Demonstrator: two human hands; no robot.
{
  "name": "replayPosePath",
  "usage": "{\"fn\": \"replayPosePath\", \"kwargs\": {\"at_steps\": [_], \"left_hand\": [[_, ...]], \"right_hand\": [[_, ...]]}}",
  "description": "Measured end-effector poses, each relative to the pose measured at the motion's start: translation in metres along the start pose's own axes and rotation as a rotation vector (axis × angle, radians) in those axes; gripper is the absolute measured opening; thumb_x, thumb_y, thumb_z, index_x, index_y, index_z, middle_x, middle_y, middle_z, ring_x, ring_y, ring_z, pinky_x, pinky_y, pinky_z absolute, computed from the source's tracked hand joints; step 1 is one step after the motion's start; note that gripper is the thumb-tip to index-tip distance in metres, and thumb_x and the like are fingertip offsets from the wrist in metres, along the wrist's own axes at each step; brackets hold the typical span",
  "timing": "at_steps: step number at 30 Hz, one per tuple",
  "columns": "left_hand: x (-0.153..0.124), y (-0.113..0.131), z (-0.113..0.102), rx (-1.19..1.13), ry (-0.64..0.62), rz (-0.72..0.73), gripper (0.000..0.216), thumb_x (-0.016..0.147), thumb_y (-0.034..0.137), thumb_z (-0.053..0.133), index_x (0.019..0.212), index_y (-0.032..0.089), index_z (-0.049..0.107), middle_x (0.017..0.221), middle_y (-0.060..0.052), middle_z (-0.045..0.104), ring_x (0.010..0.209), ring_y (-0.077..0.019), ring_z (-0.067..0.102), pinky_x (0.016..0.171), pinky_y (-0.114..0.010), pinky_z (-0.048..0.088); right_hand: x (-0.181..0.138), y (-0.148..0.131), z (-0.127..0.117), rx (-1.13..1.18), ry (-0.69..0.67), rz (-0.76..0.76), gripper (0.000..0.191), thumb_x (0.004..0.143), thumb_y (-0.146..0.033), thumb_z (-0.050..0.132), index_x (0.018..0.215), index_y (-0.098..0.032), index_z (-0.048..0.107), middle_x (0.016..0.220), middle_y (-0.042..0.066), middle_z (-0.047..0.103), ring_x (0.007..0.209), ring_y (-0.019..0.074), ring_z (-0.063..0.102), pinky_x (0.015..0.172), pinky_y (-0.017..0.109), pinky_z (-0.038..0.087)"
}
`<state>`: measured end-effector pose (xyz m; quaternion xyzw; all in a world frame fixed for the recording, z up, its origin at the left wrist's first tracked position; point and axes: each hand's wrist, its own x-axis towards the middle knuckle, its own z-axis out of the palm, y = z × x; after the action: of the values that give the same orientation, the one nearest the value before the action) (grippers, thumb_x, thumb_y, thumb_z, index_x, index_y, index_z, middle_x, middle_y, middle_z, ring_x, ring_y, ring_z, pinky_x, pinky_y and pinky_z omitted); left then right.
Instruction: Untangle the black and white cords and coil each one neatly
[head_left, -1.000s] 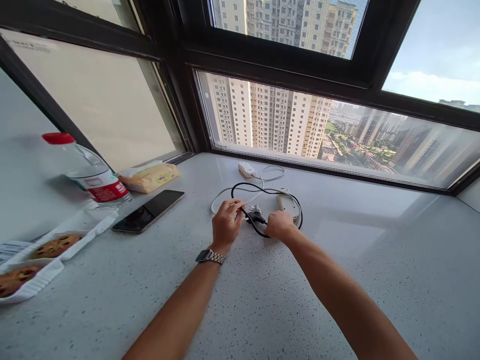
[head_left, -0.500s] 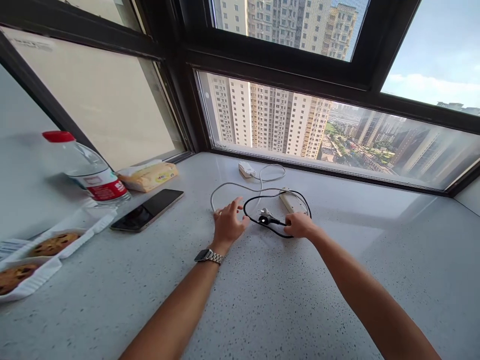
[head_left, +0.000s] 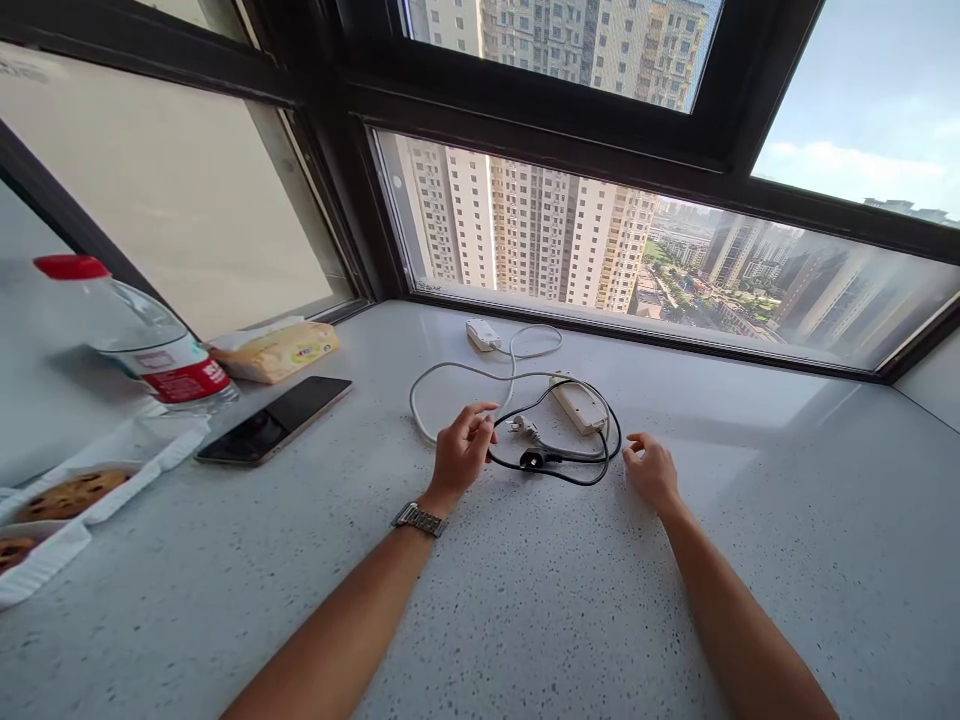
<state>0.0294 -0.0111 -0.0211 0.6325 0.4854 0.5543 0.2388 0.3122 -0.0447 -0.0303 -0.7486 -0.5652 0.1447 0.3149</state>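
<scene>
A looped black cable (head_left: 585, 478) with a black plug (head_left: 531, 460) lies on the speckled white sill (head_left: 525, 600), across a white power strip (head_left: 576, 403). A white cable (head_left: 450, 370) runs from the strip to a white adapter (head_left: 481, 334) near the window. My left hand (head_left: 459, 452), with a metal watch on its wrist, hovers just left of the plug, fingers curled and apart, holding nothing. My right hand (head_left: 651, 468) rests just right of the black loop, fingers loose and empty.
A black phone (head_left: 274, 420) lies to the left, with a tissue pack (head_left: 276, 350) and a red-capped water bottle (head_left: 127, 335) behind it. White trays of cookies (head_left: 67, 497) sit at the far left edge. Black window frames close off the back.
Both hands let go of the black cable and plug. The cable now lies looped on the sill, and my right hand has drawn away to the right.
</scene>
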Motion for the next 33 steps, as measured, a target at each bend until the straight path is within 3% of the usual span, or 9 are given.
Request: {"fn": "replayPosePath", "kwargs": {"at_steps": [5,11,14,18,21,24,27,30,33], "left_hand": [[0.001,0.001,0.000,-0.228,-0.018,-0.112,0.024,0.076,0.038,0.059,0.091,0.020,0.056,0.045,0.007,0.045,0.033,-0.0092,0.041,0.034,-0.019,0.034],[0.003,0.005,0.003,-0.355,-0.035,-0.225,0.018,0.070,0.031,0.064,0.080,0.019,0.054,0.039,0.011,0.033,0.029,-0.0056,0.031,0.031,-0.016,0.024],[0.005,0.010,0.001,-0.523,-0.059,-0.373,0.017,0.071,0.028,0.062,0.082,0.020,0.052,0.041,0.013,0.027,0.027,-0.0039,0.024,0.029,-0.015,0.021],[0.007,0.018,-0.007,-0.773,-0.123,-0.572,0.012,0.075,0.023,0.058,0.084,0.018,0.053,0.045,0.012,0.031,0.028,-0.0025,0.025,0.028,-0.013,0.023],[0.010,0.019,-0.013,-0.952,-0.118,-0.675,0.006,0.079,0.017,0.055,0.086,0.016,0.056,0.047,0.011,0.034,0.029,-0.0016,0.029,0.030,-0.012,0.029],[0.013,0.016,-0.016,-1.112,0.015,-0.675,0.004,0.084,0.017,0.053,0.083,0.016,0.057,0.050,0.009,0.041,0.034,-0.0009,0.039,0.036,-0.010,0.039],[0.014,0.013,-0.017,-1.172,0.120,-0.621,0.004,0.085,0.019,0.056,0.083,0.017,0.059,0.058,0.006,0.053,0.044,-0.0021,0.052,0.050,-0.013,0.051],[0.014,0.010,-0.016,-1.154,0.153,-0.585,0.003,0.082,0.016,0.060,0.084,0.017,0.060,0.064,0.005,0.059,0.049,-0.0033,0.059,0.057,-0.014,0.055],[0.014,0.009,-0.016,-1.112,0.180,-0.576,0.006,0.079,0.013,0.061,0.084,0.016,0.061,0.063,0.005,0.060,0.049,-0.0048,0.060,0.056,-0.016,0.055]], "right_hand": [[-0.013,-0.014,0.006,-0.151,-0.045,-0.070,0.028,0.082,-0.034,0.051,0.103,-0.023,0.064,0.091,0.004,0.066,0.080,0.0187,0.060,0.059,0.025,0.036],[-0.014,-0.010,0.007,-0.078,-0.082,-0.300,0.046,0.073,-0.026,0.057,0.119,-0.026,0.058,0.096,0.002,0.062,0.070,0.0131,0.055,0.056,0.022,0.035],[-0.012,-0.005,0.011,0.032,-0.059,-0.368,0.039,0.074,-0.033,0.060,0.112,-0.023,0.062,0.088,0.002,0.062,0.065,0.0120,0.052,0.057,0.021,0.036],[-0.010,-0.001,0.017,0.191,0.020,-0.308,0.038,0.082,-0.051,0.052,0.083,-0.016,0.066,0.068,0.003,0.061,0.059,0.0129,0.053,0.057,0.022,0.040],[-0.013,-0.005,0.020,0.201,-0.036,-0.493,0.040,0.090,-0.046,0.042,0.082,-0.017,0.069,0.082,0.008,0.068,0.077,0.0168,0.061,0.070,0.026,0.045],[-0.020,-0.015,0.021,0.017,-0.111,-0.726,0.041,0.088,-0.043,0.050,0.121,-0.020,0.060,0.120,0.011,0.061,0.118,0.0220,0.049,0.097,0.035,0.039],[-0.026,-0.026,0.023,-0.212,-0.213,-0.749,0.062,0.084,-0.045,0.056,0.138,-0.019,0.042,0.139,0.012,0.045,0.130,0.0249,0.035,0.106,0.041,0.028],[-0.026,-0.034,0.022,-0.293,-0.219,-0.677,0.050,0.086,-0.043,0.056,0.130,-0.021,0.051,0.128,0.011,0.054,0.120,0.0241,0.044,0.101,0.041,0.031],[-0.024,-0.033,0.016,-0.345,-0.234,-0.661,0.029,0.086,-0.042,0.057,0.106,-0.021,0.063,0.102,0.008,0.063,0.101,0.0217,0.053,0.092,0.039,0.034]]}}
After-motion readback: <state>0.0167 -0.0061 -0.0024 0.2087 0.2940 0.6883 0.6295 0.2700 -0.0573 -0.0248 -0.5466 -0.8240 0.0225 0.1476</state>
